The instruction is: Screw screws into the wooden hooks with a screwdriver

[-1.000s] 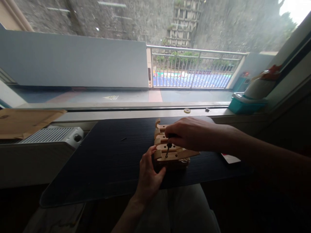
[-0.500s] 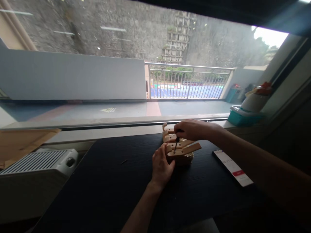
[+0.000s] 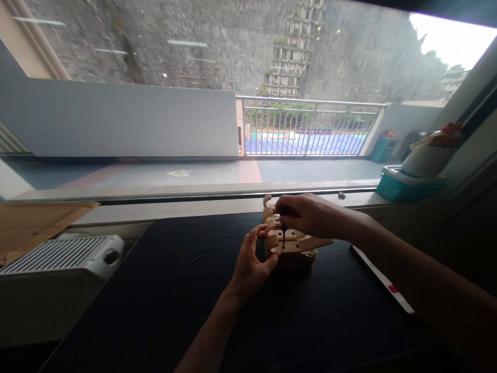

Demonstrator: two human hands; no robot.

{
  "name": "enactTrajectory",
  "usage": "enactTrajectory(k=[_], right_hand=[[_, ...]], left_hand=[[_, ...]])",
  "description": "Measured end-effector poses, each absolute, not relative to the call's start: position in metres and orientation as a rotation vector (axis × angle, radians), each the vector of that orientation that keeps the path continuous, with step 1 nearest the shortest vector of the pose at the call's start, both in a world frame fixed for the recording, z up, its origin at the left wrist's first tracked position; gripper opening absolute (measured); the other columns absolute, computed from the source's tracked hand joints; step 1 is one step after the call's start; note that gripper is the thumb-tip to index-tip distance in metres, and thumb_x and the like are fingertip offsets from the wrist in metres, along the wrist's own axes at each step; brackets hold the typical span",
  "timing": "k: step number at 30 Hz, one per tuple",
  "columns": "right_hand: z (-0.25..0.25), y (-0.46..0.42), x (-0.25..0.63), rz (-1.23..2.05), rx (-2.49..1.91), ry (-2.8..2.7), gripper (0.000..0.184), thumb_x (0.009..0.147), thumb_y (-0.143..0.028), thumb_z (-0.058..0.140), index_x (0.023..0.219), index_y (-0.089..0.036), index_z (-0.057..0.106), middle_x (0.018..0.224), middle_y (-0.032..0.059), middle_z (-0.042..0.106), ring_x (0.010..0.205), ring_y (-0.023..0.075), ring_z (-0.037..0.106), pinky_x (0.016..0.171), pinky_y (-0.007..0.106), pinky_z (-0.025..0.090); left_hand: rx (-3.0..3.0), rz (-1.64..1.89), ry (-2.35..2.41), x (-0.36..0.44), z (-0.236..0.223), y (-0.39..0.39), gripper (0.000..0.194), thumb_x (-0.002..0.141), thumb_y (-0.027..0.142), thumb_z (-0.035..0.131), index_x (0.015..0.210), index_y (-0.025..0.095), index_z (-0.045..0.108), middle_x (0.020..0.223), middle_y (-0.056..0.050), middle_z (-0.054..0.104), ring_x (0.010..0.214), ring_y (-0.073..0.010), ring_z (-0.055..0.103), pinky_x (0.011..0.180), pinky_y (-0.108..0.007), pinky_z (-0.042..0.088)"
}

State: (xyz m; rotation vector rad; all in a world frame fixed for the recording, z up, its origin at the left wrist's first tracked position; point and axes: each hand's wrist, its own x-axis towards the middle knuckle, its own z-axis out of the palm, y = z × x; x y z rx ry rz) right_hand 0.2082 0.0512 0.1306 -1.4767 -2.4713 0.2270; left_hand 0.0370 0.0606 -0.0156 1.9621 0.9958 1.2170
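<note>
— Right hand (image 3: 305,213)?
— Clamped round the screwdriver (image 3: 283,234), its tip down on the wood (image 3: 291,249)
— And the left hand (image 3: 250,265)?
— Closed about the wood's left end, on the table (image 3: 155,300)

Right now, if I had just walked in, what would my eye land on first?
Probably the hands on the dark table: the right hand holds a screwdriver down to the nearest of the pale wooden pieces, while the left hand holds their left end. After that, the metal railing outdoors, above the hands, and the teal box on the right.
</note>
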Motion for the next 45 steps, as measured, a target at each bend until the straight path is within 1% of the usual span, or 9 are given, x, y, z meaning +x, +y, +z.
enactTrajectory(k=[9, 14, 18, 24, 27, 29, 32, 38, 45], right_hand=[[0.134, 0.051, 0.207, 0.166, -1.566, -2.427, 0.021, 0.082, -0.033, 0.049, 0.09, -0.018, 0.061, 0.071, 0.0008, 0.061, 0.055, 0.0082, 0.046, 0.05, 0.021, 0.031], [0.14, 0.054, 0.21, 0.238, -1.555, -2.502, 0.02, 0.081, -0.033, 0.052, 0.091, -0.018, 0.062, 0.073, 0.0003, 0.063, 0.058, 0.0086, 0.049, 0.053, 0.021, 0.031], [0.14, 0.057, 0.221, 0.345, -1.545, -2.615, 0.025, 0.085, -0.04, 0.048, 0.089, -0.02, 0.063, 0.071, -0.0007, 0.062, 0.056, 0.0095, 0.05, 0.052, 0.022, 0.031], [0.128, 0.049, 0.239, 0.525, -1.543, -2.578, 0.014, 0.088, -0.026, 0.046, 0.087, -0.024, 0.06, 0.077, 0.0, 0.064, 0.064, 0.0122, 0.056, 0.057, 0.024, 0.037], [0.125, 0.038, 0.237, 0.589, -1.547, -2.608, 0.02, 0.089, -0.017, 0.041, 0.096, -0.025, 0.058, 0.088, 0.0039, 0.065, 0.072, 0.0154, 0.059, 0.06, 0.026, 0.04], [0.128, 0.034, 0.231, 0.628, -1.586, -2.607, 0.022, 0.087, -0.014, 0.042, 0.099, -0.024, 0.058, 0.086, 0.0044, 0.064, 0.073, 0.017, 0.06, 0.061, 0.027, 0.042], [0.136, 0.033, 0.219, 0.645, -1.746, -2.572, 0.02, 0.086, -0.012, 0.043, 0.091, -0.022, 0.06, 0.084, 0.005, 0.064, 0.074, 0.0189, 0.06, 0.063, 0.029, 0.043], [0.155, 0.04, 0.208, 0.717, -1.988, -2.452, 0.024, 0.09, -0.022, 0.041, 0.099, -0.02, 0.063, 0.091, 0.0056, 0.066, 0.088, 0.0186, 0.061, 0.076, 0.026, 0.043], [0.164, 0.03, 0.198, 0.741, -2.086, -2.399, 0.026, 0.089, -0.022, 0.042, 0.105, -0.02, 0.062, 0.101, 0.0077, 0.066, 0.094, 0.0187, 0.06, 0.079, 0.026, 0.042]], left_hand=[[1.932, 1.34, 0.85, 0.046, -0.04, 0.055, 0.057, 0.072, 0.02, 0.066, 0.123, 0.021, 0.039, 0.119, -0.007, 0.052, 0.108, -0.0194, 0.051, 0.097, -0.037, 0.041], [1.815, 1.416, 0.904, 0.048, -0.044, 0.051, 0.058, 0.072, 0.02, 0.066, 0.122, 0.022, 0.039, 0.116, -0.006, 0.051, 0.109, -0.0206, 0.051, 0.095, -0.038, 0.043], [1.7, 1.319, 0.996, 0.046, -0.046, 0.045, 0.065, 0.07, 0.021, 0.068, 0.126, 0.025, 0.035, 0.117, -0.007, 0.05, 0.11, -0.022, 0.051, 0.095, -0.039, 0.044], [1.749, 1.141, 1.167, 0.04, -0.049, 0.038, 0.069, 0.07, 0.018, 0.066, 0.128, 0.029, 0.032, 0.126, -0.007, 0.045, 0.114, -0.0247, 0.05, 0.097, -0.042, 0.044], [1.873, 0.985, 1.207, 0.034, -0.036, 0.034, 0.069, 0.071, 0.013, 0.062, 0.13, 0.028, 0.03, 0.13, -0.009, 0.041, 0.122, -0.0257, 0.043, 0.102, -0.044, 0.04], [1.927, 0.866, 1.249, 0.03, -0.019, 0.033, 0.066, 0.073, 0.013, 0.059, 0.131, 0.027, 0.03, 0.131, -0.009, 0.041, 0.124, -0.0252, 0.042, 0.103, -0.044, 0.039], [1.95, 0.735, 1.352, 0.027, 0.014, 0.033, 0.062, 0.074, 0.013, 0.056, 0.13, 0.026, 0.033, 0.129, -0.009, 0.044, 0.123, -0.0253, 0.042, 0.103, -0.046, 0.039], [1.915, 0.402, 1.543, 0.028, 0.06, 0.035, 0.058, 0.07, 0.014, 0.057, 0.124, 0.023, 0.041, 0.121, -0.007, 0.05, 0.114, -0.0248, 0.048, 0.096, -0.043, 0.041], [1.905, 0.339, 1.531, 0.034, 0.07, 0.038, 0.052, 0.072, 0.015, 0.057, 0.121, 0.023, 0.044, 0.116, -0.007, 0.053, 0.11, -0.0236, 0.05, 0.093, -0.039, 0.04]])
